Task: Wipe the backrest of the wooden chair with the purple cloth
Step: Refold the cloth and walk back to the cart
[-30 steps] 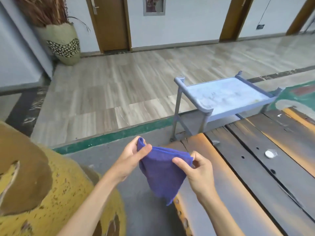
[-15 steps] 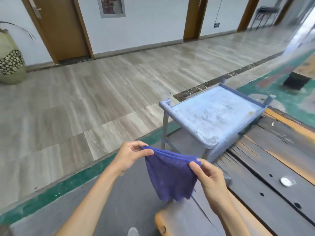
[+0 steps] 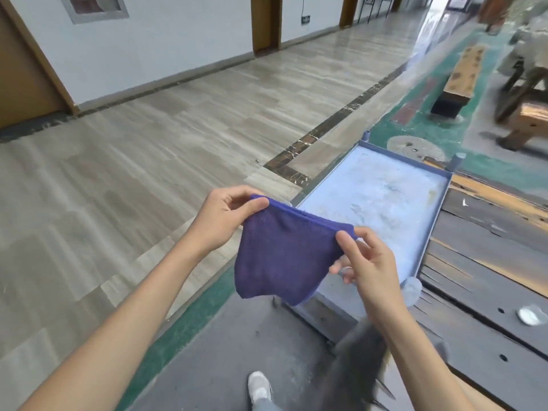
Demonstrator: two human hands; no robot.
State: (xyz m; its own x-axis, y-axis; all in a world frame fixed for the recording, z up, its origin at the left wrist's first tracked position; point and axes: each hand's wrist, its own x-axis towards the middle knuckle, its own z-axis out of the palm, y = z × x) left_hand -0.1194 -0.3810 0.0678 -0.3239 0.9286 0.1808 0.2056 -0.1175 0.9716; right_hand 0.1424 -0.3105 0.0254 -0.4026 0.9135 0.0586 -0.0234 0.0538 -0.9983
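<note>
Purple cloth [image 3: 281, 256] is hanging spread between my hands: left hand [image 3: 225, 218] and right hand [image 3: 367, 262] are each pinching a top corner. I've been turning right, so wooden furniture [image 3: 527, 108] is coming into view, blurred; wiping isn't starting yet.

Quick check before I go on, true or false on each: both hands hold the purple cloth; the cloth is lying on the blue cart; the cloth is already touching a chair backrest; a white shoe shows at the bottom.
1. Both hands hold the cloth. True: the left hand and right hand pinch the purple cloth by its top corners.
2. It lies on the blue cart. False: it hangs in the air in front of it.
3. It touches a backrest. False: it touches only the hands.
4. A white shoe shows below. True.
</note>
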